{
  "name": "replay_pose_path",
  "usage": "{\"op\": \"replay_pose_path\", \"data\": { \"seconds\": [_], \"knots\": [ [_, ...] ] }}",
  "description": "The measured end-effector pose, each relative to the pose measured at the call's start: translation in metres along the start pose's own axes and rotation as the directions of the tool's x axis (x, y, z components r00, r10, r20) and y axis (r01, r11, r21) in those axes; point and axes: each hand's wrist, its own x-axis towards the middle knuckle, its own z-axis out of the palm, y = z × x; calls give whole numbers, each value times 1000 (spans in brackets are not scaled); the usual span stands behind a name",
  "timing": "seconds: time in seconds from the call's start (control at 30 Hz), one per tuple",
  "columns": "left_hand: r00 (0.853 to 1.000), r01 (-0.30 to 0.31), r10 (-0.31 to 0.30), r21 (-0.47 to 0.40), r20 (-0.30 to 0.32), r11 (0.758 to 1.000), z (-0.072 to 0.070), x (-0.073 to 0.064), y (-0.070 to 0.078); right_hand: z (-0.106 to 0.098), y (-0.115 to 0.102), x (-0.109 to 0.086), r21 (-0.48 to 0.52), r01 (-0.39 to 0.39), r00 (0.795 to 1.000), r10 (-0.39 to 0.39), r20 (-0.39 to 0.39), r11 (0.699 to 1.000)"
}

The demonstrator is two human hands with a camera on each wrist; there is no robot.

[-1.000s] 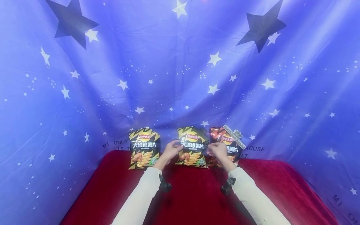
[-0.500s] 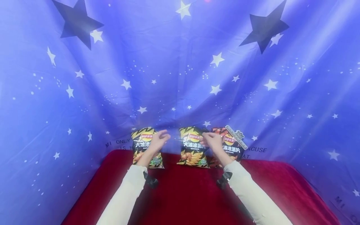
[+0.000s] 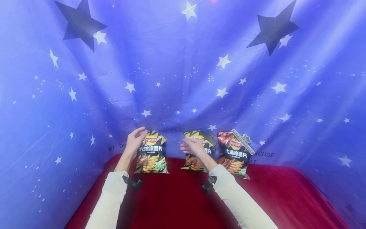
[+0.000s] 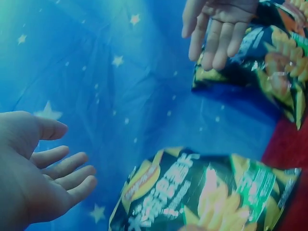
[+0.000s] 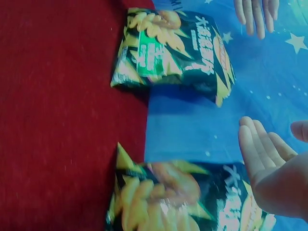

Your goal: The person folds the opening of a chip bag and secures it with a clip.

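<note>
So a starry blue curtain (image 3: pixel 183 79) is hanging behind the red tabletop (image 3: pixel 171 200). My left hand (image 3: pixel 132 143) and right hand (image 3: pixel 194 148) are both holding nothing, fingers loosely extended. They've just been shifting leftward, so the left chip bag (image 3: pixel 151 152) is now sitting between them, ungripped, at the tabletop's far edge. My right is covering part of the middle bag (image 3: pixel 190 163), can't tell if it's touching, and no longer blocking the right bag (image 3: pixel 234 152).
</note>
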Motion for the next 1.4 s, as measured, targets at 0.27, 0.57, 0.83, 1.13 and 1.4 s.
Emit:
{"op": "replay_pose_path", "data": {
  "seconds": [0.27,0.57,0.83,1.13,1.4],
  "knots": [
    [994,68,-66,13,-83,998,-16,1,-22,16,16,3,-47,-59,994,63,94,997],
    [977,213,-212,20,-30,977,-30,2,-57,34,37,14,-36,-98,974,103,204,995],
    [959,266,-265,4,97,964,-36,-1,-84,58,57,19,-47,-134,965,141,222,990],
    [963,245,-245,13,111,969,-35,1,-89,73,64,25,29,-175,954,162,251,984],
    [974,214,-214,3,71,977,-36,-4,-90,71,66,27,108,-188,957,157,244,976]
  ]
}}
